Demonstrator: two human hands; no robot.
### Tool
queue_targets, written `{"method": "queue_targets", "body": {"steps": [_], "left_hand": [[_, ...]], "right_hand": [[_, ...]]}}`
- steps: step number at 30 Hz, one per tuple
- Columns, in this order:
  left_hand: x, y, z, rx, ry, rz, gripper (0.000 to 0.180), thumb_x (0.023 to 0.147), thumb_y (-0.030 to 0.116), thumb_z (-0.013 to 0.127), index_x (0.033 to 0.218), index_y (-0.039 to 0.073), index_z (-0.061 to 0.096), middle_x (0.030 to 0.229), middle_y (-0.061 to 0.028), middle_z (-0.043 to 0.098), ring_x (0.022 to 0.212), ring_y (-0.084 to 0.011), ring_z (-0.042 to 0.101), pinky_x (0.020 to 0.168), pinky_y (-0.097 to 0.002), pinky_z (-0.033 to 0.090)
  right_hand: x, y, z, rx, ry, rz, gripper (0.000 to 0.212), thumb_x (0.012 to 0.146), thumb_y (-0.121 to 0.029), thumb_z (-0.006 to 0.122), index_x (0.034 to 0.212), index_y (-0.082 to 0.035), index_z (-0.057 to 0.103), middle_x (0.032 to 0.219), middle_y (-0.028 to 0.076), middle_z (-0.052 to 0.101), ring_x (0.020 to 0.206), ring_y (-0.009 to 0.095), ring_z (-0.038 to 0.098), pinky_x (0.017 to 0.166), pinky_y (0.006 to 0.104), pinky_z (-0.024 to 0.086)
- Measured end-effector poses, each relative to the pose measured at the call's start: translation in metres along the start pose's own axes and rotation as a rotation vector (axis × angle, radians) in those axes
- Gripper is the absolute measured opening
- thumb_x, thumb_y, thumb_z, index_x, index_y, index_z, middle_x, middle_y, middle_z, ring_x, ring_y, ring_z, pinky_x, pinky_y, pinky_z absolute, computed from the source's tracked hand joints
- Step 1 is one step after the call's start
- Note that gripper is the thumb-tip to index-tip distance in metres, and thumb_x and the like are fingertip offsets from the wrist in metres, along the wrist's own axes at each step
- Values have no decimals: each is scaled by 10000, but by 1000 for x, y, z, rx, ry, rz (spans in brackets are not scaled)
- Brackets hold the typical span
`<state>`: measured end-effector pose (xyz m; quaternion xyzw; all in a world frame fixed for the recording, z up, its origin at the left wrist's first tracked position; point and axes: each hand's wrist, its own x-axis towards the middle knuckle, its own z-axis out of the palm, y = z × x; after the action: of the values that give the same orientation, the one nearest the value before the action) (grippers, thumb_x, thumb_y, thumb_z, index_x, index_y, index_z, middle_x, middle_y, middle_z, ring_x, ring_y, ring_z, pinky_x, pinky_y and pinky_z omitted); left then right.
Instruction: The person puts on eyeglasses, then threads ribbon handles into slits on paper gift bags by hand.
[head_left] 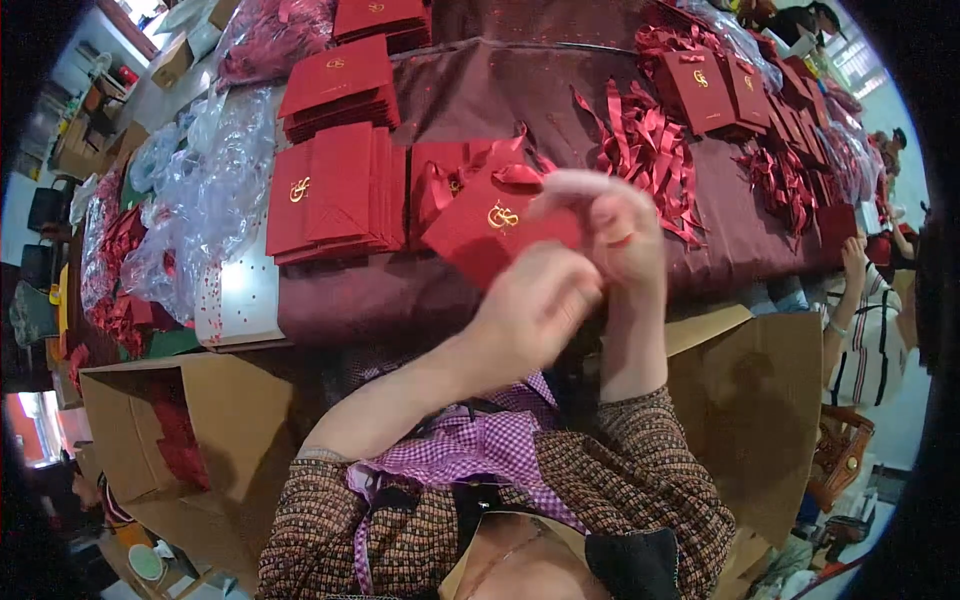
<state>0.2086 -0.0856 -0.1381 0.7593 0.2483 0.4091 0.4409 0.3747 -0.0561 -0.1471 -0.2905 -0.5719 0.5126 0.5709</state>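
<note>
A red paper gift bag (488,222) with a gold emblem and a red ribbon (520,174) at its top edge tilts in front of me at the table's near side. My left hand (540,305) has its fingers curled at the bag's lower right. Beside it, my right hand (628,235) is closed at the bag's right edge, its upper fingers smeared by motion. What either hand pinches is hidden. Partly behind this bag is another red bag (428,165) with ribbon. Left of them lies a stack of flat red bags (335,190).
A dark red cloth (480,85) covers the table. Loose red ribbons (650,160) lie right of my hands, with finished-looking bags (705,90) beyond. Clear plastic wrap (215,175) is at left. Open cardboard boxes (235,420) flank me. Another person's hand (855,255) holds a red bag at right.
</note>
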Motion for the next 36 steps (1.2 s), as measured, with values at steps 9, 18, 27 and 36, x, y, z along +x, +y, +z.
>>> {"method": "queue_targets", "body": {"steps": [9, 18, 27, 36], "left_hand": [[-30, 102, 40, -709, -625, 555, 356, 950, 426, 487, 931, 116, 662, 1053, -40, 620, 844, -255, 483, 827, -383, 350], [-13, 101, 57, -798, -650, 571, 407, 944, 422, 490, 666, 129, 542, 759, -11, 561, 781, -230, 495, 795, -385, 320], [-23, 104, 68, -837, -568, 602, 363, 950, 429, 480, 860, 109, 626, 895, -4, 604, 829, -207, 484, 818, -386, 299], [-21, 83, 48, -590, -776, 573, 397, 901, 478, 540, 754, 113, 595, 762, -24, 534, 776, -206, 509, 807, -389, 328]], "right_hand": [[47, -3, -73, -327, 125, 133, 316, 955, -260, 541, 1089, 8, 642, 866, 44, 638, 774, 130, 605, 726, 276, 498], [43, 41, -89, -313, 258, 205, 258, 926, -219, 598, 1043, 4, 655, 837, 26, 647, 755, 90, 575, 693, 215, 461], [34, 67, -75, -720, 162, 187, 204, 887, -112, 622, 1024, 35, 657, 907, 111, 699, 857, 128, 646, 757, 257, 497], [51, 69, -65, -1222, 60, 109, 224, 812, -202, 653, 921, -6, 647, 908, 194, 639, 914, 363, 601, 809, 434, 458]]}}
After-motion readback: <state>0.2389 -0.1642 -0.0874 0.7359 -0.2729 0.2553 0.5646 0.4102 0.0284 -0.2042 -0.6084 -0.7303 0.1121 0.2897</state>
